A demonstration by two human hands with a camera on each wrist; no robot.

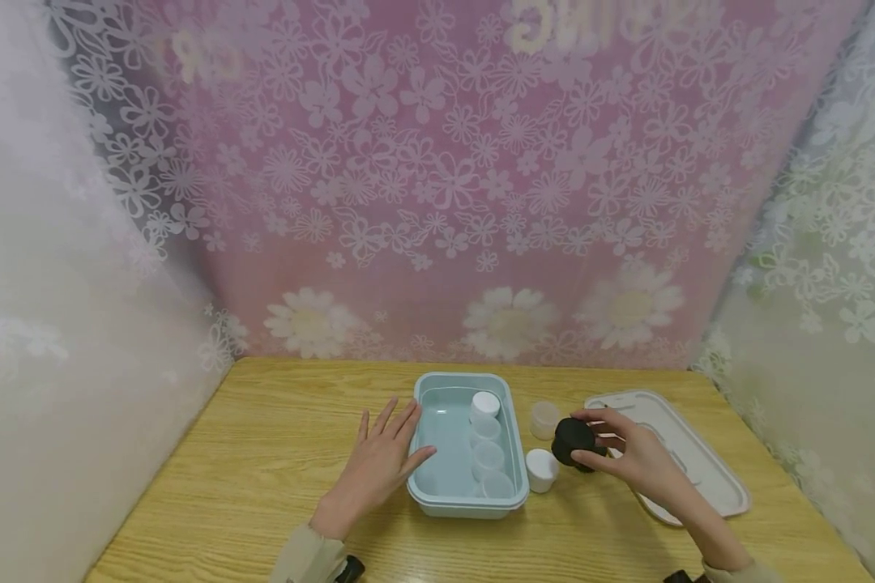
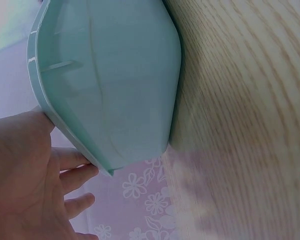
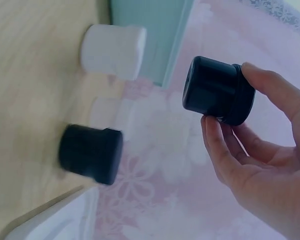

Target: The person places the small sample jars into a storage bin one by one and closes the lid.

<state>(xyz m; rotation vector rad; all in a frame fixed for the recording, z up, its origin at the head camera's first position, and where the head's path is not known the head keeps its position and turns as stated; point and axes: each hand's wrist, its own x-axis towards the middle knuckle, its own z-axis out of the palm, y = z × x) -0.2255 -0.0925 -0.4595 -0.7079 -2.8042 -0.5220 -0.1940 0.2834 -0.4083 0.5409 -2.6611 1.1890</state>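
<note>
My left hand (image 1: 382, 449) rests with extended fingers against the left rim of a light blue plastic bin (image 1: 437, 513); in the left wrist view its fingers (image 2: 75, 175) touch the rim from outside. Inside the bin, along the right side, stand a white jar (image 1: 484, 406) and several translucent jars (image 1: 487, 459) in a column. My right hand (image 1: 638, 457) pinches a black lidded jar (image 3: 215, 90) between thumb and fingers, raised above the table right of the bin. Below it a second black jar (image 3: 90, 152) stands on the table, mostly hidden in the head view.
Between the bin and the right hand stand a white jar (image 1: 542, 470) and a translucent jar (image 1: 544, 419). A pale lid (image 1: 722, 486) lies at the right, partly under the right forearm. Floral curtains (image 1: 445, 178) hang behind and beside the wooden table (image 1: 277, 453).
</note>
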